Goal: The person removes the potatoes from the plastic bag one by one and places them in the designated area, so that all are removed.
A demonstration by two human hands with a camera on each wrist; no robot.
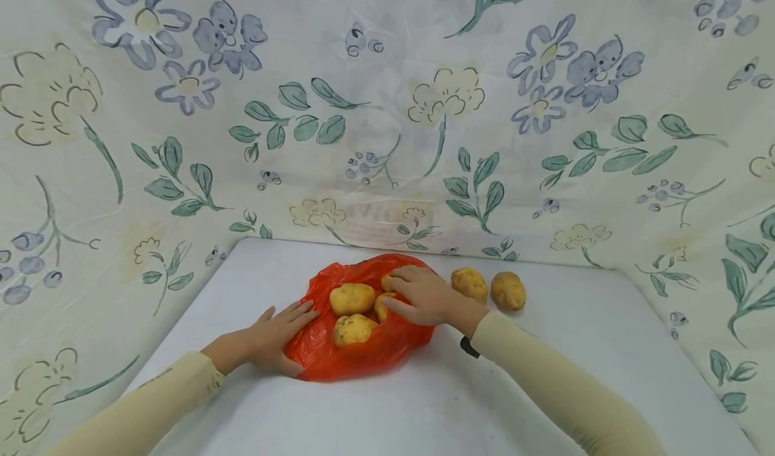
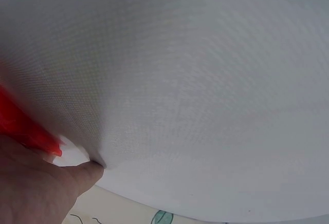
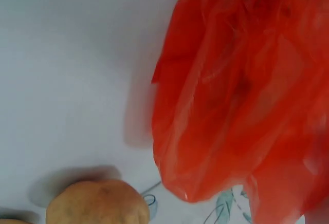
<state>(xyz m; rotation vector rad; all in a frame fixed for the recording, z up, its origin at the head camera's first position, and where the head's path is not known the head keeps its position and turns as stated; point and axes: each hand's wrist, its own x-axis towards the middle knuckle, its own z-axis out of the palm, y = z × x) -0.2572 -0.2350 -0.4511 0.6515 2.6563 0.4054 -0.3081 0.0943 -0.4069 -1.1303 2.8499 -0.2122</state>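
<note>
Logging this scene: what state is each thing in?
Red plastic bag: lying flat, open.
Potatoes on the bag: uncovered, bunched.
Two potatoes: loose on the table, beside the bag.
Left hand: pressing bag's edge flat.
Right hand: resting on bag's potatoes.

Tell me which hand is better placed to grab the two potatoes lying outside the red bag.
Right. The right hand rests on the bag right beside the two loose potatoes; the left hand presses the bag's far side, away from them.
</note>
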